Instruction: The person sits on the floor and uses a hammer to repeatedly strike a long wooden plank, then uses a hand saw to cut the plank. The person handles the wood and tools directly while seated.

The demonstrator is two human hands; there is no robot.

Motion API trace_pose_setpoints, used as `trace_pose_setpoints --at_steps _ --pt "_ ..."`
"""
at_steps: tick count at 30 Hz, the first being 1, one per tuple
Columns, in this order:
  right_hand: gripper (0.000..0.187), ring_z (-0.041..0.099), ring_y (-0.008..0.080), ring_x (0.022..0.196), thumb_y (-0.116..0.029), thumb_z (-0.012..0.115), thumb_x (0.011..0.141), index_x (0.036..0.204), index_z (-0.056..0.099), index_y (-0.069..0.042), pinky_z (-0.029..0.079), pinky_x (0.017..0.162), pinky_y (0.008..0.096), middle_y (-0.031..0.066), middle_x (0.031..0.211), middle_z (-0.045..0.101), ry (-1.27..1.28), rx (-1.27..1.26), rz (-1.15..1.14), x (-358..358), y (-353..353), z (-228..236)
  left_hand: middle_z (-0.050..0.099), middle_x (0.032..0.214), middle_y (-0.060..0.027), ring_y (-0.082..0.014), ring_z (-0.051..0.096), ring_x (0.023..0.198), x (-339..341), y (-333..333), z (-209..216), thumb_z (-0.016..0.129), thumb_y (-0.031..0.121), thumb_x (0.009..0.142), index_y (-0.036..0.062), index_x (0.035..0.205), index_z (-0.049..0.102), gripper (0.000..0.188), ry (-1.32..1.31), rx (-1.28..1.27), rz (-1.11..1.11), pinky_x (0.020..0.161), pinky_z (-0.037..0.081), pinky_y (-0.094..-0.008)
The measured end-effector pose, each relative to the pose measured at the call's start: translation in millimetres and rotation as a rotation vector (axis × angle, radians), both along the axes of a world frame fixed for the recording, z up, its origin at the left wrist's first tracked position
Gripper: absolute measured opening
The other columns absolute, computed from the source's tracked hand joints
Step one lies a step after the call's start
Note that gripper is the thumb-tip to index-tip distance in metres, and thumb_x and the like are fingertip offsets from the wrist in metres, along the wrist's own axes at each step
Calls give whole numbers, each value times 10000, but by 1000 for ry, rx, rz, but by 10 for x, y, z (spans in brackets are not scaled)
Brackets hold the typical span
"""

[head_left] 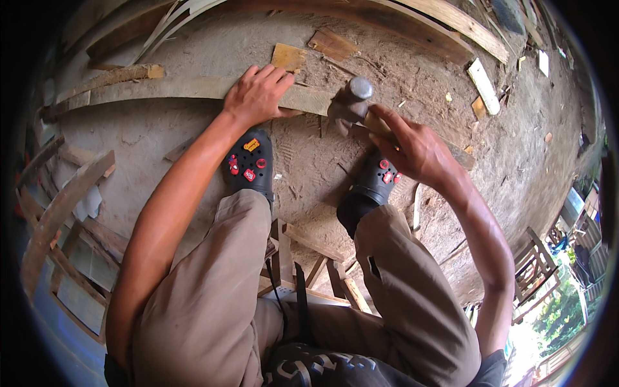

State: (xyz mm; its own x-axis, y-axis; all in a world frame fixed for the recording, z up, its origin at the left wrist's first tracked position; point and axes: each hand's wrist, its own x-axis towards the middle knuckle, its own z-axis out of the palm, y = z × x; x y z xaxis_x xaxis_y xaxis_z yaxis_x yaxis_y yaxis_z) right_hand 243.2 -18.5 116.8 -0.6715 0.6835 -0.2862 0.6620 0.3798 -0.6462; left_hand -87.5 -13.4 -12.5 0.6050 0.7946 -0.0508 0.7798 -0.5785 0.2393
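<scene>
A long, pale wooden plank (174,88) lies on edge across the ground in front of my feet. My left hand (255,97) grips it near its right end, fingers over the far side and thumb on the near side. In my right hand (416,145) is a claw hammer (353,102), held by its wooden handle close to the head. The hammer's metal head is at the plank's right end and hides part of it; whether the two touch I cannot tell. Another piece of wood (454,153) shows partly behind my right hand.
Dark clogs (250,161) with colourful charms are on my feet, close to the plank. Wood scraps (288,58) and a pale offcut (483,86) lie on the dusty ground. Long boards (361,19) run along the far side. Wooden frames (68,213) stand at the left.
</scene>
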Motion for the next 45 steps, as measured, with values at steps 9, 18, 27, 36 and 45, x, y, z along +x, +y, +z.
trace_pose_setpoints --at_steps 9,18,27,36,45 --pt "478 657 251 589 -235 600 1007 1464 463 -213 547 478 380 92 829 635 -223 138 225 -45 143 -38 658 1104 -37 -199 610 1099 4 11 -4 776 630 693 110 1154 662 704 -4 21 -9 916 455 -356" --pt "449 682 294 661 -166 604 990 1429 549 -240 569 572 417 114 846 675 -318 65 58 434 47 110 658 1093 -33 -204 613 1098 0 1 6 784 637 681 113 1151 655 716 10 23 7 922 455 -368" --pt "388 722 374 944 -129 544 1015 1400 570 -89 574 824 481 245 1091 711 -74 -195 -108 130 136 324 668 1101 -39 -210 616 1113 25 -9 20 798 630 675 110 1152 656 720 33 16 21 928 461 -372" --pt "426 685 311 640 -122 463 1043 1451 539 -219 539 592 459 175 724 655 -162 -167 116 -366 285 154 677 1119 -50 -213 616 1130 19 0 -9 765 660 700 108 1172 662 733 25 46 4 942 461 -381" --pt "426 705 283 704 -192 538 1035 1451 556 -280 551 702 447 161 828 715 -198 -229 148 -30 264 138 659 1162 -57 -217 598 1156 19 -9 11 731 689 719 115 1198 648 752 62 -28 18 964 449 -386"
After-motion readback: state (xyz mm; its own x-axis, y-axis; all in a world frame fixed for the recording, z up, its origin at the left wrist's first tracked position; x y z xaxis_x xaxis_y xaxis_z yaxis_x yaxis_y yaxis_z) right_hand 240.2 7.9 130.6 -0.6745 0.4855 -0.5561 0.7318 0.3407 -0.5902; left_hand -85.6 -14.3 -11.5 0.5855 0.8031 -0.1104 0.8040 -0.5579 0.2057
